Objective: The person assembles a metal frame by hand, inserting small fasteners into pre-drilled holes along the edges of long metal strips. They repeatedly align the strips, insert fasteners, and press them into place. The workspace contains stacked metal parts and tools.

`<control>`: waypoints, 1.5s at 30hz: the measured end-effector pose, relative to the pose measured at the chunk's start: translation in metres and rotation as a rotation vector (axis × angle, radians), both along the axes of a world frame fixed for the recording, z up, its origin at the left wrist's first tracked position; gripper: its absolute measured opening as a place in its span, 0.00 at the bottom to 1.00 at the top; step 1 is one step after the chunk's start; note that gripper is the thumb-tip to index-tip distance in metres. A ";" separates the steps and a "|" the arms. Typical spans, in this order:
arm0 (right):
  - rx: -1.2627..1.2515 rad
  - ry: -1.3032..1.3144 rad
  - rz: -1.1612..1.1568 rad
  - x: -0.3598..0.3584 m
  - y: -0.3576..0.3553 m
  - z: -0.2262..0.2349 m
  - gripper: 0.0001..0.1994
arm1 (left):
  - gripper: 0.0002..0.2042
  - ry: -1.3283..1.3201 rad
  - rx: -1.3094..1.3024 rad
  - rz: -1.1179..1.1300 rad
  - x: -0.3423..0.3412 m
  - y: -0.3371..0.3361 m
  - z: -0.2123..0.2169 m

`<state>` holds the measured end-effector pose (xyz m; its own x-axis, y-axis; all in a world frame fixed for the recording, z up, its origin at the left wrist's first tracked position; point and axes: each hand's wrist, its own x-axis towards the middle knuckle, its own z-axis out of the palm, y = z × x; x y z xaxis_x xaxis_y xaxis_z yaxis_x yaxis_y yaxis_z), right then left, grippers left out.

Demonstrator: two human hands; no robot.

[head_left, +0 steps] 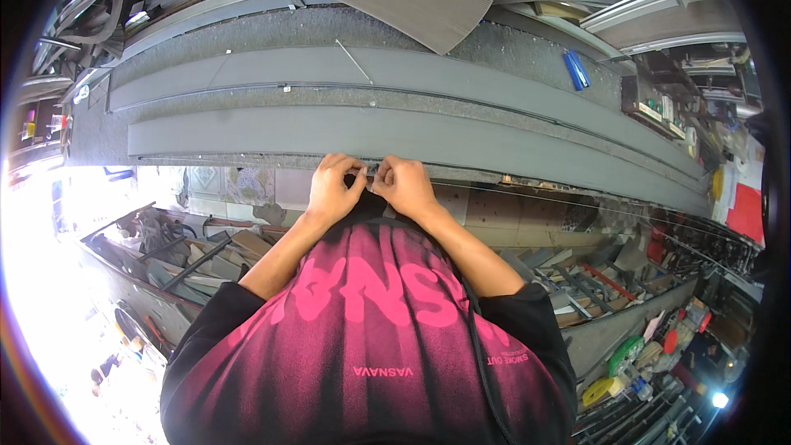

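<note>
Cluttered workshop, tiled floor (247, 185), glaring daylight at left.

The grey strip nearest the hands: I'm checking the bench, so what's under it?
The grey strip lies on a dark speckled bench top, which shows along its edges. Anything beneath the strip is covered.

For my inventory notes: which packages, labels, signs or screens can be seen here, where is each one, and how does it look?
Blue flat packet: lies on the grey workbench, upper right; narrow, oblong.
Red sheet: far right edge; flat, roughly rectangular, plain red.
No screen can be made out.
</note>
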<state>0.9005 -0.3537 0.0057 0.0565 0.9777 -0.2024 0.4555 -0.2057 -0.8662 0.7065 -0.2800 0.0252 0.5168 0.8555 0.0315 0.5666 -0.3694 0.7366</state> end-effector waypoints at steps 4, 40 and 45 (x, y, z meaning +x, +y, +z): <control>-0.277 0.838 0.066 0.022 -0.012 0.054 0.07 | 0.12 -0.129 -0.026 -0.093 0.003 -0.003 0.013; -0.106 0.333 -0.847 -0.063 0.006 -0.012 0.08 | 0.10 -0.039 -0.466 -0.629 -0.034 0.052 0.024; 0.051 -0.293 -0.603 -0.080 -0.004 -0.017 0.09 | 0.10 -0.001 0.340 -0.394 -0.032 0.059 -0.016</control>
<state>0.8204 -0.3575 -0.0115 0.6411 0.7658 -0.0501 0.4914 -0.4598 -0.7396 0.6745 -0.2213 0.0095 0.7976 0.5369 0.2748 0.3353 -0.7734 0.5380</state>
